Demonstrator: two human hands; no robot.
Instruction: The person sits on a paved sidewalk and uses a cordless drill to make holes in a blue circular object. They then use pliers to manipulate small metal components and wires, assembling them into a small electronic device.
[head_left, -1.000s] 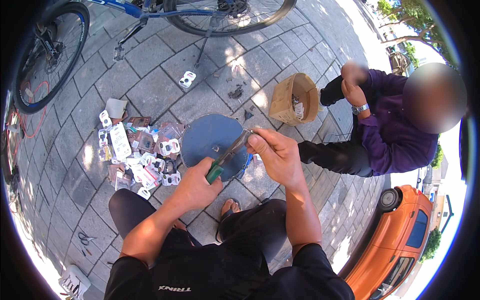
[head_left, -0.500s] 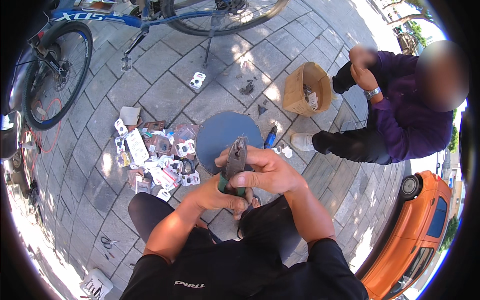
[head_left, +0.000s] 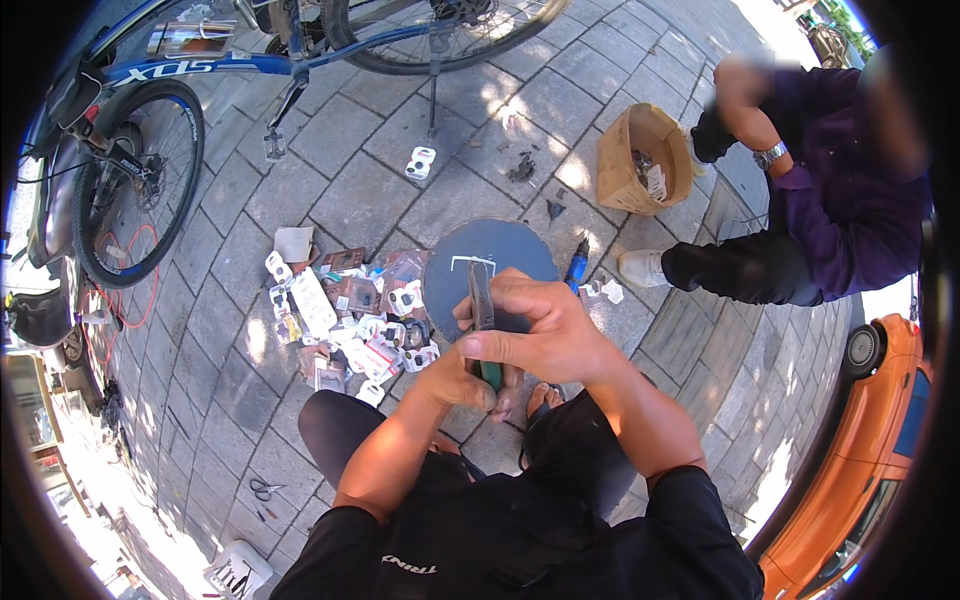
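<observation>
A pair of pliers with a worn grey head and green handles is upright in front of me, jaws pointing away. My left hand is closed round the handles. Around the head of the pliers curl the fingers of my right hand, its thumb pressed to the side; whether it also pinches a small part is hidden. A thin white bent piece shows at the jaw tips, over the round grey disc; I cannot tell whether the jaws grip it.
Left of the disc lies a heap of small packaged parts. Right of it are a blue-black tool and an open cardboard box. A person in purple sits at right. A blue bicycle lies beyond; scissors are lower left.
The pliers have turned so their head shows edge-on, and the white bent piece has come into sight at the tips. The whole scene has shifted right in the picture.
</observation>
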